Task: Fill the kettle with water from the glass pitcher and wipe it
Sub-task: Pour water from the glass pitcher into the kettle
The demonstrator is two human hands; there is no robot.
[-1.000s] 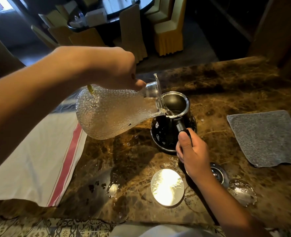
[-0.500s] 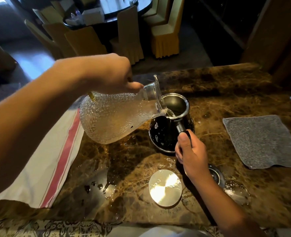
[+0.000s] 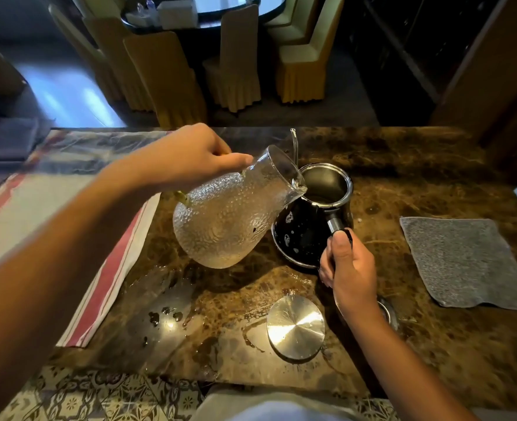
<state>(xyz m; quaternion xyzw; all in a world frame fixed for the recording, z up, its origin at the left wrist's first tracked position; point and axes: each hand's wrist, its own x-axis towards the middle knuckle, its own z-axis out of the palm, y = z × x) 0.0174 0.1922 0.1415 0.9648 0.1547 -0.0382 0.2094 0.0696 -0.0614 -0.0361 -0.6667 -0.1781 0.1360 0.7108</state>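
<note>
A dimpled glass pitcher (image 3: 221,220) hangs tilted to the right, its spout resting over the open rim of a dark, shiny kettle (image 3: 309,226) on the brown marble counter (image 3: 403,165). My left hand (image 3: 190,153) grips the pitcher by its handle near the neck. My right hand (image 3: 348,262) is curled round the kettle's black handle, thumb on top. A thin glass rod stands up at the pitcher's mouth. Little water is left in the pitcher. A grey cloth (image 3: 463,262) lies flat to the right of the kettle.
A round metal lid (image 3: 295,326) lies on the counter in front of the kettle. A second small lid (image 3: 387,311) peeks out beside my right wrist. A white towel with a red stripe (image 3: 69,238) covers the left side. Spilled water (image 3: 166,317) spreads at the front left. Covered chairs stand beyond the counter.
The pitcher's base has dropped, so it tilts less steeply, and the stream into the kettle has thinned away. My head has pulled back. My right hand stays on the handle.
</note>
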